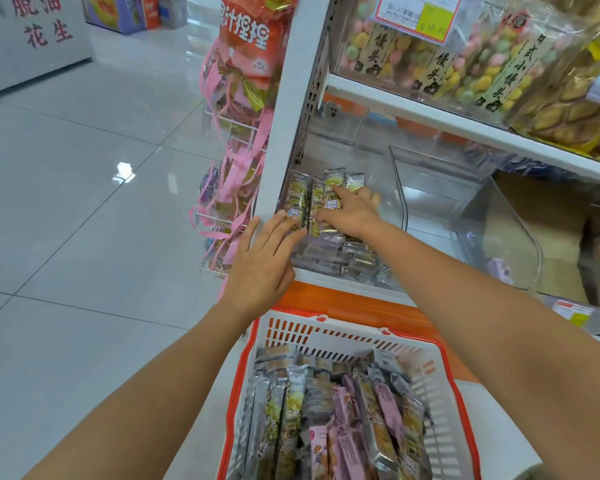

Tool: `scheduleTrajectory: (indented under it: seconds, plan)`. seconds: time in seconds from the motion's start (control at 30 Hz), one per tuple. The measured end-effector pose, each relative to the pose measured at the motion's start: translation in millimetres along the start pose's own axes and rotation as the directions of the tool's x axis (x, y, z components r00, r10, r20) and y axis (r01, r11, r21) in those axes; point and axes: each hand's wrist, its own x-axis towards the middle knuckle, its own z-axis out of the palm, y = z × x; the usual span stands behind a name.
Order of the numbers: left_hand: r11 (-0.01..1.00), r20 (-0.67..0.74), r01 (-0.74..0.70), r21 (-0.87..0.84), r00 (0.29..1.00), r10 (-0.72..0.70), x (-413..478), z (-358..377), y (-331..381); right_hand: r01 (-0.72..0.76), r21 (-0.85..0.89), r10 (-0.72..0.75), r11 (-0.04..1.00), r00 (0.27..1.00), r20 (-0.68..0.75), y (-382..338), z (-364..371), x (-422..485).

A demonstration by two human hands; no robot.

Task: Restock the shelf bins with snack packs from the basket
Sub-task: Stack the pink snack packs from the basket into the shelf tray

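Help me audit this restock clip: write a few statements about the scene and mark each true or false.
1. The left hand and right hand both touch green packs in the shelf bin. True.
2. The basket is empty. False: it holds many snack packs.
3. The basket's rim is blue. False: it is orange-red.
4. Bags of pastel sweets sit on the shelf above the bin. True.

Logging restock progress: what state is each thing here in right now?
left hand, open, fingers flat on the front packs
right hand, open, pressing on the packs
yellow-green packs, lined up side by side in the bin
shelf bin, partly filled
basket, holds many packs
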Motion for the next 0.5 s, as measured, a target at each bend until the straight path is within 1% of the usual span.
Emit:
scheduleTrajectory:
  seconds: [0.13, 0.3, 0.33, 0.4, 0.43, 0.5]
  plan:
    - [1.0, -0.006, 0.003, -0.004, 1.0, -0.003, -0.2, -1.1, 1.0, -0.038, 0.035, 0.039, 0.999, 0.999, -0.004, 5.9, 5.3, 0.2]
    - [1.0, -0.008, 0.004, -0.001, 1.0, -0.004, 0.3, -3.0, 1.9, -0.037, 0.141, 0.037, 0.989, 0.999, 0.005, 6.0, -0.5, 0.9]
    - [1.0, -0.006, 0.006, 0.003, 1.0, -0.006, 0.4, -3.1, 2.1, -0.044, 0.134, 0.042, 0.99, 0.999, 0.022, 6.4, -0.7, 0.5]
    - [1.0, 0.0, 0.007, 0.008, 1.0, -0.007, 1.0, -2.9, 2.6, -0.049, 0.059, 0.045, 0.997, 0.997, 0.067, 6.9, 0.0, -1.1]
    - [1.0, 0.005, 0.008, 0.012, 1.0, -0.008, 1.2, -2.7, 3.1, -0.04, 0.016, 0.039, 0.999, 0.995, 0.086, 7.2, 0.3, -2.2]
    - [1.0, 0.011, 0.015, 0.023, 1.0, -0.015, 1.6, -2.1, 4.1, -0.018, -0.014, 0.02, 1.0, 0.992, 0.122, 7.8, 0.0, -3.6]
